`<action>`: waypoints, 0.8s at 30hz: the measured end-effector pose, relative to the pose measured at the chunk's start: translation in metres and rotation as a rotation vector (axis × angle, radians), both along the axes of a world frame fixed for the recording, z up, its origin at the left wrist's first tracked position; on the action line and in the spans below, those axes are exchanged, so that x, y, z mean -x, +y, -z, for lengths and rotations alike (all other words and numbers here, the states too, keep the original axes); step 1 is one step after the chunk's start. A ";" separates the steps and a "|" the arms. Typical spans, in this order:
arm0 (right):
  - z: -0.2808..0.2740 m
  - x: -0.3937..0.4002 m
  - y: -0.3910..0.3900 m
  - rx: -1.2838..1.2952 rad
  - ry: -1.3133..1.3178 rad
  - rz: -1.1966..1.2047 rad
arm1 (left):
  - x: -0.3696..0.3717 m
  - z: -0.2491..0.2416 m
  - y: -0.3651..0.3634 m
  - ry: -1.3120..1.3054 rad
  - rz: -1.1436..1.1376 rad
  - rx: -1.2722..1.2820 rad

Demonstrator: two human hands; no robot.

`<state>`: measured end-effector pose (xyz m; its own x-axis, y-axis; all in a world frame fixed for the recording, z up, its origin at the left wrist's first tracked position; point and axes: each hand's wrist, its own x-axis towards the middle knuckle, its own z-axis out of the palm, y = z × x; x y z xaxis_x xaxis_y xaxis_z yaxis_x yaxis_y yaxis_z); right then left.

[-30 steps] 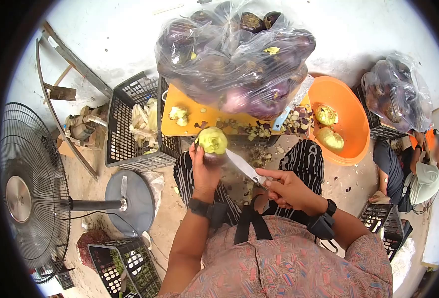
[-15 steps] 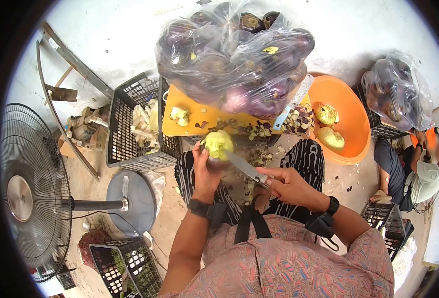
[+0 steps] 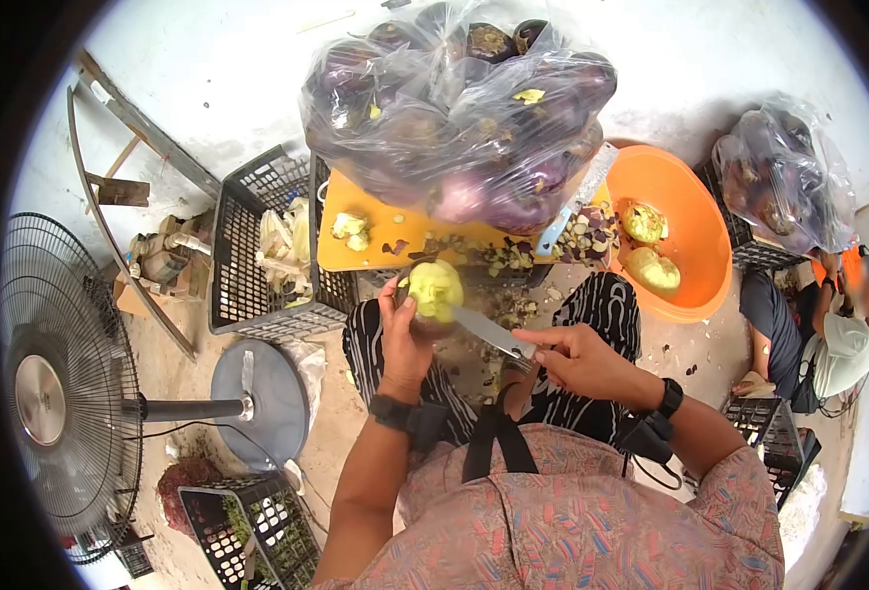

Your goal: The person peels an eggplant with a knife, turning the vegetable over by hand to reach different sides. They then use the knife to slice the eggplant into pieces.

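Note:
My left hand (image 3: pixel 405 334) is closed around a partly peeled eggplant (image 3: pixel 435 287), pale yellow-green on top with dark skin lower down. A knife (image 3: pixel 493 332) is in my right hand (image 3: pixel 582 362), the index finger laid along its back. Its blade tip meets or nearly meets the eggplant's right side. Beyond my hands, an orange cutting board (image 3: pixel 341 251) bears a peeled scrap (image 3: pixel 351 229), dark peelings (image 3: pixel 513 254) and a large clear bag of eggplants (image 3: pixel 464 128). A second blade with a light blue handle (image 3: pixel 555 231) lies at the board's right end.
An orange basin (image 3: pixel 705 261) with two peeled eggplants stands right of the board. Black crates (image 3: pixel 238 251) stand to the left and lower left. A standing fan (image 3: pixel 41 393) is at far left. Another person (image 3: pixel 838 354) sits at far right near a bagged eggplant pile (image 3: pixel 783 187).
My right wrist and forearm have shifted slightly right, and the knife has turned a little at the eggplant's side. The left hand keeps its hold.

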<state>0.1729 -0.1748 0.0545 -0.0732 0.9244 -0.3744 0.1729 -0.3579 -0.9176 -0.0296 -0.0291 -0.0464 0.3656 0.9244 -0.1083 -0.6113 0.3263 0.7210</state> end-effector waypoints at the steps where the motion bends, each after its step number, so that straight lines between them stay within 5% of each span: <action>1: 0.002 0.000 0.000 -0.044 -0.012 -0.002 | 0.001 0.000 0.000 0.001 0.000 0.000; 8: 0.005 -0.003 0.004 -0.254 -0.259 -0.049 | 0.002 -0.001 0.002 0.015 0.056 0.013; 11: -0.002 -0.008 0.006 -0.048 -0.054 -0.058 | 0.002 -0.002 0.002 -0.006 0.077 0.008; 13: -0.016 -0.008 0.005 0.372 0.378 0.073 | 0.002 -0.003 0.002 -0.029 0.084 0.002; 17: 0.004 -0.004 0.002 0.442 0.684 0.126 | 0.002 0.003 0.003 0.022 0.043 -0.029; 20: 0.010 0.005 0.000 0.335 0.395 0.114 | 0.002 0.002 0.002 0.065 0.025 -0.043; 22: 0.037 0.011 -0.002 -0.289 -0.119 0.022 | 0.001 0.001 0.001 0.091 0.019 -0.035; 24: 0.032 0.013 -0.005 -0.329 -0.202 0.027 | -0.001 0.001 0.002 0.039 0.006 0.003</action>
